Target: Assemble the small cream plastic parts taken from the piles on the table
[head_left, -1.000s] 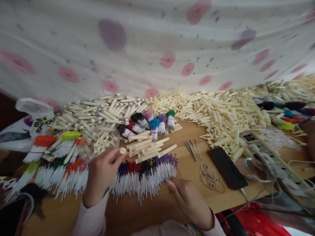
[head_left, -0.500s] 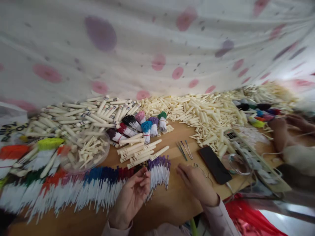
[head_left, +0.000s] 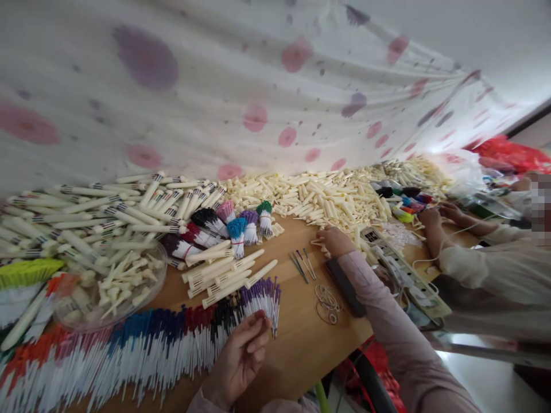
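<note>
My left hand is raised at the bottom middle, fingers curled with the tips together, beside the purple end of a long row of coloured pen refills; what it holds, if anything, is too small to make out. My right hand reaches to the near edge of the heap of cream plastic parts, its fingers at some small cream pieces. Several cream pen barrels lie side by side on the table. Behind them are bundled refills in several colours.
A clear round tub holds cream tips at left. Thin tools, rubber-like loops, a dark phone and a power strip lie right of middle. Another person's hands are at far right. A spotted curtain hangs behind.
My right hand has moved forward and right from the table's front to the cream parts, its forearm now over the phone. My left hand stays near the refills. The view has shifted right.
</note>
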`<action>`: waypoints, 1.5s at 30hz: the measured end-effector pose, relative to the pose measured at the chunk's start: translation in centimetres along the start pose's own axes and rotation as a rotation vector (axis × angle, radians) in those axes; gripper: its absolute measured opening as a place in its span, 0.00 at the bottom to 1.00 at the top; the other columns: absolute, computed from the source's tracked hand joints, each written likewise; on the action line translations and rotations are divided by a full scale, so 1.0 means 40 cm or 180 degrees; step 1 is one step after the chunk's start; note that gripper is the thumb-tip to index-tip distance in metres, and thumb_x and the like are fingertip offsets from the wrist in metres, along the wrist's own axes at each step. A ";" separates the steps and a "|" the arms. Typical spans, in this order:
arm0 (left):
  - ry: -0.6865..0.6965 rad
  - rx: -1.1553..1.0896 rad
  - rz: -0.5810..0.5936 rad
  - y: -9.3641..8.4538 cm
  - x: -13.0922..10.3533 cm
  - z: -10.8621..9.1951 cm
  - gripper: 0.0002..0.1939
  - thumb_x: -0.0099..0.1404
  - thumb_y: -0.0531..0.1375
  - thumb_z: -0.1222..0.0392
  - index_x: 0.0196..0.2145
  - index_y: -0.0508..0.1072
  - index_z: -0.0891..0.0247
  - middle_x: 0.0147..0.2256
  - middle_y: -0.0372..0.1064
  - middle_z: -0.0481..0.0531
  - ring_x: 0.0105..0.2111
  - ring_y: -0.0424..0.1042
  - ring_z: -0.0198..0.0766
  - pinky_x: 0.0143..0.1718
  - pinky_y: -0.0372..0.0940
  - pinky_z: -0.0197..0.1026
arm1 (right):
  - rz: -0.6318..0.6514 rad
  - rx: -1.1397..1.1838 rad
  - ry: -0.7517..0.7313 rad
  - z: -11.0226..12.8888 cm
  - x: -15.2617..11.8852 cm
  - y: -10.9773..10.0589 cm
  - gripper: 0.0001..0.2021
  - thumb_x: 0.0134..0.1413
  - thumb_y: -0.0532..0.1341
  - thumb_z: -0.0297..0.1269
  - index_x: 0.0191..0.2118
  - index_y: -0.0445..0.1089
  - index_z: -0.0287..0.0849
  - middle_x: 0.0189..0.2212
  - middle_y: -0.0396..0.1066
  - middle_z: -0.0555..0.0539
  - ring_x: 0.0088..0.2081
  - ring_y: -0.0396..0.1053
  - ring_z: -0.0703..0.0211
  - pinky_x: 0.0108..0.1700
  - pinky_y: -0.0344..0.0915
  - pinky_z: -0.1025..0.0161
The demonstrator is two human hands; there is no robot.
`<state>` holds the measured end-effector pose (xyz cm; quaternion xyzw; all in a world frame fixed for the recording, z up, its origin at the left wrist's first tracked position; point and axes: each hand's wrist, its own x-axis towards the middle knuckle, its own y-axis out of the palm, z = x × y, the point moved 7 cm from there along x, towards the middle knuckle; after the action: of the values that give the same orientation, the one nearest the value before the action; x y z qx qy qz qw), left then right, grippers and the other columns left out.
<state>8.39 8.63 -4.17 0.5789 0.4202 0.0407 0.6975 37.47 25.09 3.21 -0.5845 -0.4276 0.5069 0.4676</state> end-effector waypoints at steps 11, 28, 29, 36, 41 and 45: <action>0.0023 0.0101 -0.0099 -0.005 -0.001 0.001 0.12 0.52 0.67 0.78 0.34 0.75 0.69 0.31 0.75 0.55 0.15 0.55 0.20 0.12 0.46 0.23 | -0.0419 0.0877 -0.0375 0.075 -0.017 -0.081 0.05 0.63 0.59 0.33 0.40 0.70 0.36 0.34 0.74 0.45 0.37 0.73 0.56 0.42 0.69 0.58; 0.0636 -0.0151 -0.0245 0.024 -0.024 -0.087 0.21 0.69 0.45 0.78 0.56 0.65 0.73 0.43 0.79 0.65 0.44 0.79 0.40 0.44 0.74 0.36 | 0.0343 0.5443 -0.0689 0.405 -0.360 0.069 0.16 0.50 0.70 0.48 0.33 0.65 0.45 0.29 0.73 0.49 0.31 0.72 0.59 0.36 0.69 0.61; 0.0672 -0.0143 -0.0223 0.026 -0.025 -0.089 0.22 0.69 0.45 0.79 0.57 0.64 0.74 0.44 0.78 0.66 0.45 0.78 0.41 0.46 0.73 0.37 | 0.0363 0.5456 -0.0648 0.410 -0.365 0.072 0.17 0.50 0.70 0.49 0.36 0.65 0.45 0.30 0.73 0.49 0.32 0.72 0.58 0.37 0.69 0.61; 0.0794 0.0230 -0.0183 0.029 -0.033 -0.098 0.07 0.65 0.57 0.75 0.38 0.74 0.70 0.39 0.79 0.59 0.25 0.77 0.28 0.23 0.69 0.23 | 0.0480 0.5349 -0.0706 0.436 -0.396 0.055 0.14 0.63 0.57 0.52 0.44 0.64 0.46 0.29 0.63 0.51 0.29 0.63 0.60 0.33 0.65 0.63; 0.1069 0.0880 -0.0116 0.028 -0.034 -0.100 0.16 0.59 0.68 0.52 0.38 0.73 0.66 0.25 0.74 0.45 0.08 0.45 0.17 0.07 0.40 0.25 | 0.0665 0.5004 -0.0858 0.464 -0.406 0.050 0.15 0.65 0.54 0.52 0.45 0.62 0.46 0.31 0.62 0.51 0.30 0.61 0.60 0.33 0.62 0.64; 0.1442 0.1370 -0.0184 0.040 -0.046 -0.101 0.22 0.59 0.65 0.40 0.28 0.67 0.63 0.15 0.63 0.39 0.08 0.42 0.21 0.10 0.35 0.29 | 0.0440 0.4108 -0.1179 0.476 -0.415 0.032 0.11 0.69 0.50 0.45 0.45 0.62 0.45 0.36 0.66 0.48 0.38 0.65 0.57 0.43 0.63 0.61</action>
<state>5.32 11.27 -1.73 0.6773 0.5802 0.0588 0.4485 16.62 10.82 4.23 -0.1175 -0.0738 0.7813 0.6085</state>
